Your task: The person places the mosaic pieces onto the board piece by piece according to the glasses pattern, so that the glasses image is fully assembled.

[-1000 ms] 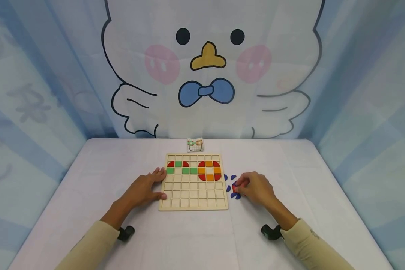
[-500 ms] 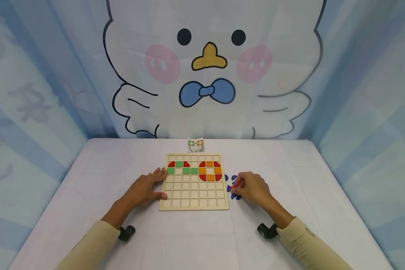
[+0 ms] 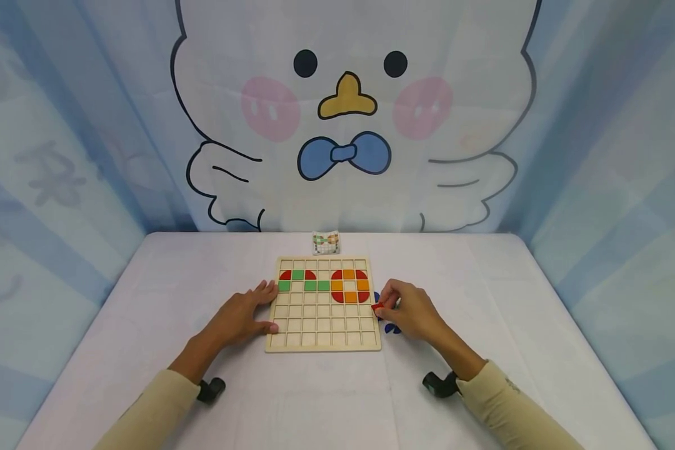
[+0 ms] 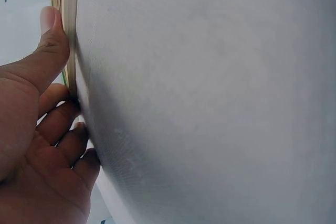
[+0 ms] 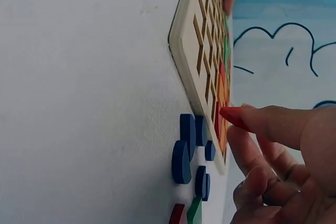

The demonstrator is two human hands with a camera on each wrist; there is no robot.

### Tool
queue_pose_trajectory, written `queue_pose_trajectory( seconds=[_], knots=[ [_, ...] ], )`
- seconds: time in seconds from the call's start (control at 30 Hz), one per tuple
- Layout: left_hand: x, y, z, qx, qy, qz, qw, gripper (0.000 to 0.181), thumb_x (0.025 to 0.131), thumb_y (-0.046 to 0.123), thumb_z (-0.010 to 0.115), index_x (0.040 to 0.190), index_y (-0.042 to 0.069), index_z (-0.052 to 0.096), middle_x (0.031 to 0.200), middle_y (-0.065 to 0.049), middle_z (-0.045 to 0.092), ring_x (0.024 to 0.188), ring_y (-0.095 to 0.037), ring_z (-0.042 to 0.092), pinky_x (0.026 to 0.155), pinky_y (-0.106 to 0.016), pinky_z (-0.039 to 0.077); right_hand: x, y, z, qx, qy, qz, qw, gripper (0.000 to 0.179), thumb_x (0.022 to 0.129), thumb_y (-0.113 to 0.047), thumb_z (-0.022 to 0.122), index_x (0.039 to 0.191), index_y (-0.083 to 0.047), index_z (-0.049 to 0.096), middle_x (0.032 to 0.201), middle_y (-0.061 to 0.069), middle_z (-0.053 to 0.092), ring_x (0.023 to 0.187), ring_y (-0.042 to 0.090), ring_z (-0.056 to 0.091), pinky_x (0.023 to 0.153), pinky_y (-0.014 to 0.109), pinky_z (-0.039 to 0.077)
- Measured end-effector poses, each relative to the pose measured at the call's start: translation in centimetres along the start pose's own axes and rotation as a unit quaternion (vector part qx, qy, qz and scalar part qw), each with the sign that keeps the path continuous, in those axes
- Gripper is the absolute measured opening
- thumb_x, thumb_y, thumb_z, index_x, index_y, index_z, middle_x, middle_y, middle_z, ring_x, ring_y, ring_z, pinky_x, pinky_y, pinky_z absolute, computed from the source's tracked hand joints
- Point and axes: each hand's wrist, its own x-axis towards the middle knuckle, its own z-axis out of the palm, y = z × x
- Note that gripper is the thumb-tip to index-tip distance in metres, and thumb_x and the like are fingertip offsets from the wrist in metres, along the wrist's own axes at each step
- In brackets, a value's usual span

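Observation:
A wooden grid board (image 3: pixel 317 324) lies on the table, with red, green and orange tiles set in its upper rows. My left hand (image 3: pixel 246 317) rests at the board's left edge, its fingers and thumb spread along the rim. Between thumb and index finger, my right hand (image 3: pixel 411 312) pinches a small red tile (image 3: pixel 377 307) at the board's right edge. Seen from the right wrist, the red tile (image 5: pixel 234 117) is raised beside the board's surface. Several blue rounded tiles (image 5: pixel 181 162) lie close to that edge, partly hidden by the hand in the head view.
A small pattern card (image 3: pixel 326 243) stands behind the board. One red tile (image 5: pixel 178 215) and one green tile (image 5: pixel 195 212) lie near the blue ones. A white cloth (image 3: pixel 315 400) covers the table, and a printed curtain (image 3: pixel 349 194) hangs behind it.
My right hand has lifted the red tile from among the blue tiles and carried it left to the board's right edge. The left hand stays at the board's left edge.

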Motion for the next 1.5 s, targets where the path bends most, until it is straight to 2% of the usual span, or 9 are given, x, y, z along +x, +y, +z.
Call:
queue_pose_trajectory(
  seconds=[0.23,0.47,0.67,0.8,0.97,1.2,1.5],
  knots=[
    [-0.2,0.0,0.1,-0.003,0.003,-0.002,1.0,0.099,0.085,0.039,0.088,0.164,0.008,0.037,0.173,-0.013,0.032,0.163,-0.037,0.027,0.131,-0.064,0.025,0.6,-1.3,1.1,0.019,0.001,-0.027,0.9994,0.017,0.092,-0.017,0.085,0.1,-0.018,0.071,0.083,-0.001,0.066,0.068,0.016,0.057,0.055,0.025,0.047],
    [-0.2,0.0,0.1,-0.005,0.003,0.003,1.0,0.098,0.085,0.039,0.087,0.163,0.007,0.038,0.172,-0.013,0.032,0.163,-0.038,0.028,0.131,-0.064,0.025,1.0,-3.1,2.5,0.038,0.007,-0.045,0.9983,0.019,0.09,-0.018,0.087,0.096,-0.017,0.069,0.085,-0.004,0.068,0.073,0.015,0.054,0.061,0.025,0.042],
    [-0.2,-0.1,0.1,-0.005,0.004,0.004,1.0,0.098,0.085,0.039,0.087,0.163,0.007,0.038,0.172,-0.013,0.032,0.163,-0.037,0.028,0.131,-0.063,0.025,1.4,-4.6,3.7,0.053,-0.005,-0.083,0.9952,0.017,0.093,-0.016,0.084,0.107,-0.02,0.075,0.087,-0.003,0.069,0.069,0.015,0.055,0.06,0.025,0.043],
    [-0.2,0.0,0.1,-0.004,0.004,0.004,1.0,0.098,0.085,0.039,0.087,0.163,0.007,0.038,0.172,-0.013,0.032,0.163,-0.037,0.028,0.131,-0.063,0.026,1.9,-5.7,4.5,0.046,-0.007,-0.102,0.9937,0.013,0.095,-0.017,0.081,0.107,-0.021,0.076,0.086,-0.005,0.073,0.069,0.013,0.059,0.059,0.026,0.044],
    [-0.2,0.1,0.0,-0.002,0.001,0.004,1.0,0.098,0.085,0.039,0.087,0.163,0.007,0.038,0.172,-0.013,0.032,0.163,-0.037,0.028,0.131,-0.064,0.026,2.5,-7.0,5.4,0.037,-0.001,-0.101,0.9942,0.012,0.095,-0.02,0.082,0.1,-0.023,0.072,0.082,-0.006,0.074,0.077,0.012,0.063,0.063,0.029,0.047],
    [-0.1,0.1,-0.2,-0.008,0.0,0.006,0.9999,0.098,0.085,0.04,0.087,0.163,0.007,0.038,0.172,-0.014,0.032,0.163,-0.038,0.028,0.131,-0.063,0.025,3.6,-8.7,6.7,0.037,0.012,-0.104,0.9938,0.015,0.092,-0.022,0.086,0.091,-0.021,0.071,0.083,-0.006,0.071,0.083,0.012,0.063,0.071,0.029,0.047],
    [-0.1,-0.2,-0.2,-0.014,0.01,0.025,0.9995,0.096,0.085,0.038,0.087,0.162,0.005,0.04,0.171,-0.016,0.034,0.162,-0.039,0.029,0.13,-0.065,0.026,5.6,-10.7,8.4,0.017,-0.008,-0.099,0.9949,0.013,0.092,-0.022,0.085,0.09,-0.023,0.073,0.079,-0.008,0.071,0.074,0.012,0.062,0.063,0.027,0.046]
  ],
)
